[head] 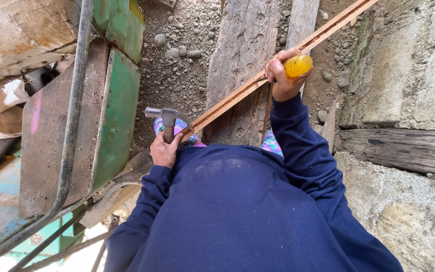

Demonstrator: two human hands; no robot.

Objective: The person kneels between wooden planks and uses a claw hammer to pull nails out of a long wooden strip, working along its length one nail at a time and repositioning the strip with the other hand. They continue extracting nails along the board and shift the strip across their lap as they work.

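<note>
From the head view, the left hand point(164, 150) is closed around the handle of a claw hammer point(168, 118), its steel head raised just beside the near end of a long reddish wood strip point(237, 95). The right hand point(284, 75) grips a yellow tool handle point(298, 65), likely a chisel or screwdriver, set against the strip where it crosses a weathered plank point(242, 60) over gravel. The step in hand looks like working the strip with struck tool. A next blow would call for bringing the hammer across to the yellow handle while keeping that tool steady on the strip
</note>
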